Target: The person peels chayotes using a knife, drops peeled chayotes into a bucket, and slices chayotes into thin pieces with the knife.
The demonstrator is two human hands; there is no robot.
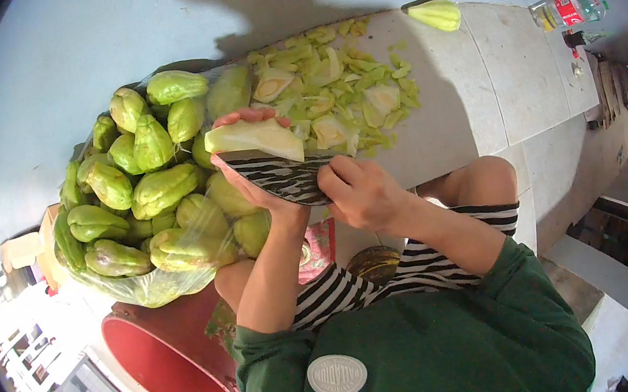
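My left hand (272,207) is wrapped round a pale, peeled chayote (252,138), its fingertips showing over the far side. A knife with a broad, black-and-silver patterned blade (288,177) lies along the near side of the chayote. My right hand (367,193) is closed round the knife's handle, which the fingers mostly hide. Beyond both hands, a heap of green peelings (361,72) with several pale cut chayote pieces (382,100) covers part of the tiled surface. To the left, many unpeeled green chayotes (164,191) fill a clear plastic bag (161,288).
A lone light-green chayote (434,16) lies on the tiled surface (485,85) near the wall. A plastic bottle (569,9) is at the far right. The red bucket (166,363) stands at lower left, near a cardboard box (42,249).
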